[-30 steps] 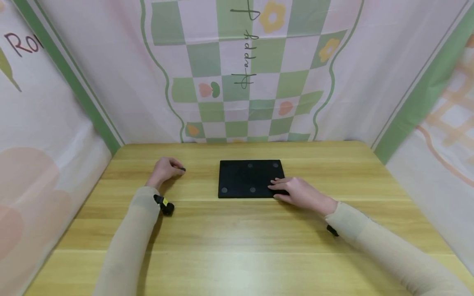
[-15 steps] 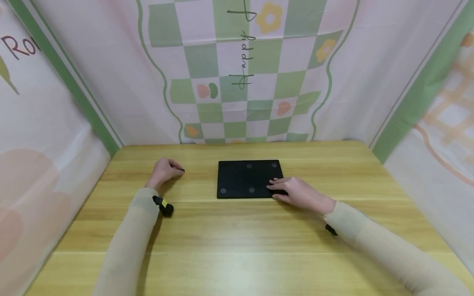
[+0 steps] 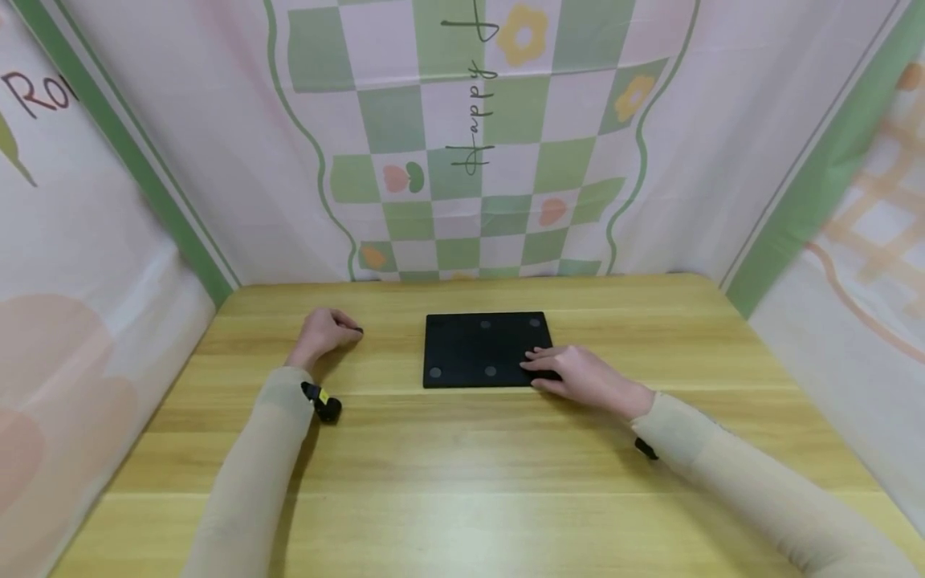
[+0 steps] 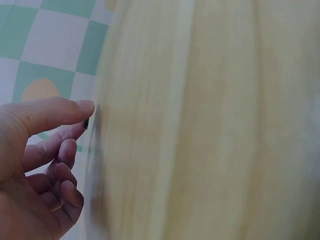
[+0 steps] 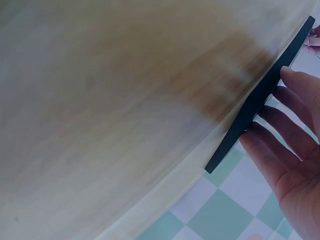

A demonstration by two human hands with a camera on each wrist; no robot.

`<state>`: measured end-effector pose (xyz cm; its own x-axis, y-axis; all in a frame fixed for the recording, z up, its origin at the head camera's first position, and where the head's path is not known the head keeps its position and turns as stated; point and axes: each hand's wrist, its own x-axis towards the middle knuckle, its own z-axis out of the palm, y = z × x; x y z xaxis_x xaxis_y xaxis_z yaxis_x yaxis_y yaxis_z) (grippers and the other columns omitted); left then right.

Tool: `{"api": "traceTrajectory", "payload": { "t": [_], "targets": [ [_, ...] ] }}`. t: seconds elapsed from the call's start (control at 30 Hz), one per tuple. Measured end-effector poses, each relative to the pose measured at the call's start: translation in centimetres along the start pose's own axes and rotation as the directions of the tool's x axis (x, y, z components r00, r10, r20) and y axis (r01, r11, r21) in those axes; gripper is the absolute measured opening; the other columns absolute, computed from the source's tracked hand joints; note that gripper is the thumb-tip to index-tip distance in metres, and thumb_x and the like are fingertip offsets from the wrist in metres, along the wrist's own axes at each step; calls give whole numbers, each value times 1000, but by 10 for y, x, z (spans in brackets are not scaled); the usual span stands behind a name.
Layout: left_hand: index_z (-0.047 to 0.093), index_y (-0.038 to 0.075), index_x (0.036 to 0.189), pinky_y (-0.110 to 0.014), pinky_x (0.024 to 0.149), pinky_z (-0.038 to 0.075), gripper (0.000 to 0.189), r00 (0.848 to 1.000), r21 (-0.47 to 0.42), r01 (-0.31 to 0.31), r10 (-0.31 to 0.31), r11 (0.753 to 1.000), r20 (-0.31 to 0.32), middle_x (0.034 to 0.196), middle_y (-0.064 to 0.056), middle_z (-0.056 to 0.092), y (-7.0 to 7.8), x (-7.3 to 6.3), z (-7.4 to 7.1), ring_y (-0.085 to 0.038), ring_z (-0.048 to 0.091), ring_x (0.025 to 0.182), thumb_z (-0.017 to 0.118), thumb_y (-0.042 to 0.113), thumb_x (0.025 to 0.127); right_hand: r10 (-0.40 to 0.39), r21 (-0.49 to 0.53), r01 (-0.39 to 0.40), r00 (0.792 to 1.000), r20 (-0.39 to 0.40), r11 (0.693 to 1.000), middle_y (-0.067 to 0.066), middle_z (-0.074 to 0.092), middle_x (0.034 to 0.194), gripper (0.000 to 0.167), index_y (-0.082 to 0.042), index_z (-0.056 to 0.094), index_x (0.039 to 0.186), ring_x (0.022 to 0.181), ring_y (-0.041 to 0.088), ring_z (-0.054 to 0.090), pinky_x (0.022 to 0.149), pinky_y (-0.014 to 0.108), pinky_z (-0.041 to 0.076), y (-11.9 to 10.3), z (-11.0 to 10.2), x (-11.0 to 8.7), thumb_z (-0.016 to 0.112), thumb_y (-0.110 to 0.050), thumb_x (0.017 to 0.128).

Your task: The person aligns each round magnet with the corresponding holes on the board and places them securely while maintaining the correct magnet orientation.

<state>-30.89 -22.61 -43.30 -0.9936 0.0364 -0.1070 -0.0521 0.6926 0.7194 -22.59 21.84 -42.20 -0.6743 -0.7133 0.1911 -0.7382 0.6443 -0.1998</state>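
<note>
On the wooden table lies a flat black rectangular board [image 3: 462,345], with several small grey round spots on its upper face. My right hand [image 3: 578,376] rests its fingertips on the board's near right corner, fingers fairly straight. The right wrist view has the board [image 5: 257,100] edge-on, touched by the fingers. To the left of the board, my left hand [image 3: 319,333] pinches a small dark piece [image 3: 359,330] just above the tabletop. Most of that dark piece [image 4: 86,123] is hidden between thumb and index finger in the left wrist view, so its kind cannot be made out.
The wooden table [image 3: 462,466] reaches back to a hanging cloth [image 3: 462,217] with green and white checks. More printed cloth [image 3: 94,241] closes off the left side, and another cloth [image 3: 853,241] the right.
The head view has shifted very slightly. My left hand, still pinching the dark piece, has moved a touch to the right since half a second ago. The right hand stays on the board.
</note>
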Motion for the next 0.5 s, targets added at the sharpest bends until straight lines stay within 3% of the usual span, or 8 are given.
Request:
{"api": "traceTrajectory", "payload": {
  "t": [0.5],
  "targets": [
    [70, 8, 98, -36, 82, 48, 25, 1000, -18, -21, 22, 1000, 9, 102, -11, 64, 12, 6, 9, -25, 58, 93, 76, 25, 80, 0, 4, 0, 1000, -8, 1000, 17, 62, 125, 32, -6, 68, 118, 116, 32, 59, 90, 45, 51, 0, 1, 0, 67, -20, 89]
  ]
}}
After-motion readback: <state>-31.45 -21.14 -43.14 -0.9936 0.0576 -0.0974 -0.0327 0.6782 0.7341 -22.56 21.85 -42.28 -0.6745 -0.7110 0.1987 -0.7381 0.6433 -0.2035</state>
